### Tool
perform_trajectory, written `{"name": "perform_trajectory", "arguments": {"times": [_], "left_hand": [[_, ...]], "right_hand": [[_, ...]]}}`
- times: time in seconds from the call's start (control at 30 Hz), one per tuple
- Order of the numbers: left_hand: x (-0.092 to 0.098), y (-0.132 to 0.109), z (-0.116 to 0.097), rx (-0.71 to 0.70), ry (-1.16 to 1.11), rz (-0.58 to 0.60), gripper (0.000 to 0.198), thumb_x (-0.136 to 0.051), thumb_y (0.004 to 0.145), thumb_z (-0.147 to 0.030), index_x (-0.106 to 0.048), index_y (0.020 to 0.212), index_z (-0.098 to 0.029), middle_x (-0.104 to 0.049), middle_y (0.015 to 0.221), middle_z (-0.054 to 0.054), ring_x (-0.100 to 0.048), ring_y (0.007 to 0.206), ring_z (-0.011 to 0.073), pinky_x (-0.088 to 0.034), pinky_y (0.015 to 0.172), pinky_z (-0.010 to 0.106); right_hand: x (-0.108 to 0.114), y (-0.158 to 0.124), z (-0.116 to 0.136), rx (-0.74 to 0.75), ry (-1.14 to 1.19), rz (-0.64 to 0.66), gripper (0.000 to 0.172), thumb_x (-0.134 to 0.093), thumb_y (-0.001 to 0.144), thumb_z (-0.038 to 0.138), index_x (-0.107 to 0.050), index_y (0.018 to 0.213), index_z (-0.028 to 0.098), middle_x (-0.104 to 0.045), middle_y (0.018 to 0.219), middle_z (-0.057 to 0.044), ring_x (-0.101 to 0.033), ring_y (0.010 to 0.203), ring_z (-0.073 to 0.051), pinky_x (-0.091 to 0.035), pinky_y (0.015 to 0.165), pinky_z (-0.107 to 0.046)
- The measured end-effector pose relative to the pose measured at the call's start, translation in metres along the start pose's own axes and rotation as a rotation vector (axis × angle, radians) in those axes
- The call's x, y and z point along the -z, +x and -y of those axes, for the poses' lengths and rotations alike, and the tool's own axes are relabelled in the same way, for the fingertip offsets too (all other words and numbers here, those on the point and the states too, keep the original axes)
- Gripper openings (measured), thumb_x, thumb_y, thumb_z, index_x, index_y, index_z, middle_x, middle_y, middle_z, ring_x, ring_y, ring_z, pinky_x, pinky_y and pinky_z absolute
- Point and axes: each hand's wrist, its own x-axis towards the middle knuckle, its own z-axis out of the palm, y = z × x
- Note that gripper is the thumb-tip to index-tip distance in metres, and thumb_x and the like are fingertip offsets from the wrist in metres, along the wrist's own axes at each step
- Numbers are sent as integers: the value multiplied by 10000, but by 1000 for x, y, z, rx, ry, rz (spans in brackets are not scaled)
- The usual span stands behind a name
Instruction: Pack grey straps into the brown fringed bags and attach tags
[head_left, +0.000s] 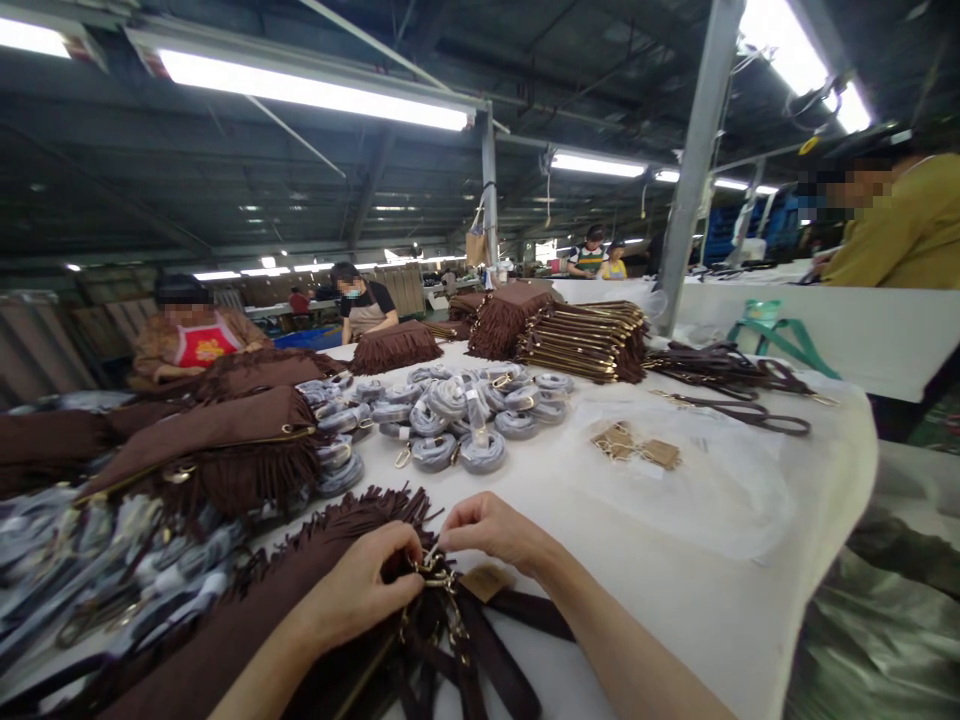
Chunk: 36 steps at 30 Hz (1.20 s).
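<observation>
A dark brown fringed bag (247, 610) lies on the table in front of me, its fringe toward the far side. My left hand (367, 580) is closed, thumb and fingers pinching gold metal rings and clasps (436, 574) at the bag's end. Opposite it, my right hand (491, 532) pinches a thin pale string just above that hardware. A small brown card tag (486, 582) hangs beside the clasps, under my right hand. Dark brown straps (499, 655) with gold snap hooks trail from there toward me. The fingertips partly hide the string's path.
Wrapped grey strap coils (484, 450) cover the table's middle. Fringed bags (202, 440) lie left; a stack of gold-edged bags (581, 338) stands behind. A plastic sheet (720, 500) carries more card tags (664, 454). Dark straps (742, 410) lie far right. Co-workers (367, 305) work beyond.
</observation>
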Motion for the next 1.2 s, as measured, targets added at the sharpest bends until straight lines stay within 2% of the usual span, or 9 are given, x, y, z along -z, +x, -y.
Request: {"name": "perform_trajectory", "arguments": {"times": [0.17,0.3,0.47,0.63,0.8,1.03,1.2], "left_hand": [[6,1,9,43,-253,111,183,-516,716,-275,-573,862,-179,-560,791,-27,-497,782,170,-382,686,248],[10,0,7,72,-294,120,183,-499,697,-255,-566,851,-181,-551,800,-26,-490,810,176,-380,724,257],[11,-1,8,83,-292,109,186,-479,662,-210,-563,825,-182,-550,792,-25,-491,812,178,-379,749,262],[7,3,17,73,-261,75,186,-459,659,-183,-569,808,-187,-570,790,-18,-514,807,182,-391,760,268],[4,5,22,56,-232,34,159,-449,668,-180,-564,776,-188,-570,768,-14,-524,791,181,-402,760,270],[-2,7,27,48,-234,-26,184,-450,628,-150,-578,755,-182,-602,746,-13,-543,766,174,-411,714,256],[-5,8,27,90,-285,-49,158,-476,608,-155,-583,723,-174,-616,715,-11,-553,733,170,-415,695,254]], "right_hand": [[-13,4,-10,22,21,-3,129,-713,577,266,-674,608,147,-575,559,39,-447,553,-91,-331,582,-233],[-17,6,-17,4,17,-72,103,-670,573,249,-662,587,147,-539,531,41,-415,537,-87,-300,557,-232],[-16,7,-20,-4,66,-119,87,-653,585,236,-660,590,150,-527,524,49,-385,525,-75,-292,546,-223],[-20,7,-19,-72,39,-100,85,-655,586,241,-639,579,158,-480,486,71,-321,460,-59,-227,478,-222],[-22,7,-19,-94,34,-144,100,-659,607,260,-645,605,161,-418,442,95,-267,418,-51,-194,453,-226],[-22,11,-26,-74,47,-137,133,-662,589,279,-648,595,146,-499,481,64,-322,446,-54,-214,466,-219],[-24,11,-27,-58,32,-122,127,-662,599,270,-651,590,143,-486,473,67,-330,462,-57,-242,486,-214]]}}
